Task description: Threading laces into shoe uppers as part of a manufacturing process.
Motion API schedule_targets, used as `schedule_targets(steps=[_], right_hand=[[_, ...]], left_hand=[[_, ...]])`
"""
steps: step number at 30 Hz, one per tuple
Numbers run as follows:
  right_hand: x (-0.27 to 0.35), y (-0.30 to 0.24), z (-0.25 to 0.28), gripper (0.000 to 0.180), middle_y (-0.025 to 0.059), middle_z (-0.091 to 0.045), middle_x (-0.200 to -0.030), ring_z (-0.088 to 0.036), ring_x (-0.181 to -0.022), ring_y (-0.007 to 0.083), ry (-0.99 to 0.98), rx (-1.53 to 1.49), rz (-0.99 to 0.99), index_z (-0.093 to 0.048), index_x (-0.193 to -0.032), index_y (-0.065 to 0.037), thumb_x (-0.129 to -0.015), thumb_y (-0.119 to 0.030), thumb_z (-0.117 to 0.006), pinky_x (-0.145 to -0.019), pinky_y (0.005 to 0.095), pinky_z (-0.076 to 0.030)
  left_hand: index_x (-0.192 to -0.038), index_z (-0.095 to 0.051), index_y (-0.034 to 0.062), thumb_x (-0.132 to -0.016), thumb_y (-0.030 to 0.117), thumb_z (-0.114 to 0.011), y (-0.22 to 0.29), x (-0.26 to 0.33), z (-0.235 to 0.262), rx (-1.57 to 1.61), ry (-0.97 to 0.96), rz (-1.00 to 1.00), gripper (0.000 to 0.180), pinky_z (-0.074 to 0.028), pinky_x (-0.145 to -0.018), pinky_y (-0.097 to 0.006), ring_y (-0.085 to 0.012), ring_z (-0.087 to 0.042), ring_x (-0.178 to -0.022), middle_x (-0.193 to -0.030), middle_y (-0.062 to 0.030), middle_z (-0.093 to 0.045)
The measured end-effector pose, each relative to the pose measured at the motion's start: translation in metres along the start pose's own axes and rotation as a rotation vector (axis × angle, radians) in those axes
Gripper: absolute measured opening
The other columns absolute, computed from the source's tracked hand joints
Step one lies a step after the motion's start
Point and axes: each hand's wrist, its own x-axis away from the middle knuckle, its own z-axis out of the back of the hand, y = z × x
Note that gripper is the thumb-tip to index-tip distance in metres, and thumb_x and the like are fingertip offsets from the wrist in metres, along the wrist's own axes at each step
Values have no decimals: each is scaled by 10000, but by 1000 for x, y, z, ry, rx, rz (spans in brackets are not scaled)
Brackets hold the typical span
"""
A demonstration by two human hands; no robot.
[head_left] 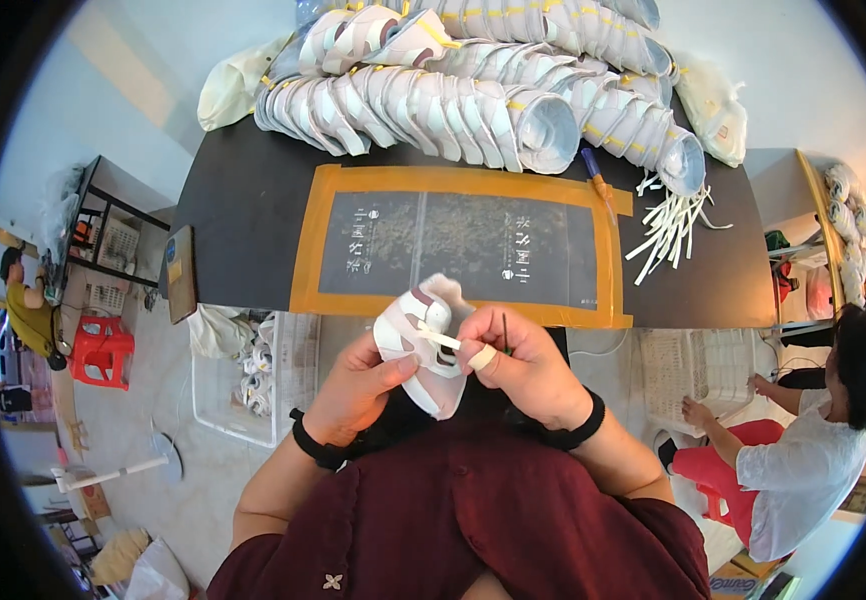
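A white and pale grey shoe upper with mauve patches is held up in front of my chest, just off the table's near edge. My left hand grips its left side, thumb pressed on the outer face. On the other side, my right hand pinches a narrow white strip that lies across the upper's slotted opening. A beige band wraps one of the right fingers. From that hand rises a thin dark rod; its lower part is hidden by the fingers.
Rows of nested shoe uppers line the far side of the dark table. Nearer are a taped mat, a blue-ended tool and loose white strips. White crates flank me; a co-worker sits at right.
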Motion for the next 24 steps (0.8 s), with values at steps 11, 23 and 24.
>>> schedule_targets(steps=[11,23,24], right_hand=[[-41,-13,19,103,-33,-588,-825,-486,-735,43,249,447,303,-597,-923,-27,-917,-106,-663,-674,213,-425],[-45,33,21,86,-27,-617,-867,-526,-788,39,291,480,226,-622,-942,-38,-906,-88,-683,-697,210,-446],[-45,35,20,82,-20,-626,-878,-544,-809,42,311,464,233,-622,-947,-34,-909,-81,-678,-716,210,-454]], left_hand=[[-1267,-551,2,-956,108,-586,41,-64,8,-532,-39,-261,330,-458,-911,-280,-96,-561,-1044,-1157,-32,-619],[-1309,-501,9,-939,83,-605,26,-60,9,-398,-35,-259,391,-450,-912,-275,-88,-545,-1033,-1156,-23,-600],[-1309,-501,9,-939,83,-605,26,-60,8,-396,-36,-255,391,-450,-912,-275,-88,-545,-1033,-1156,-23,-600]])
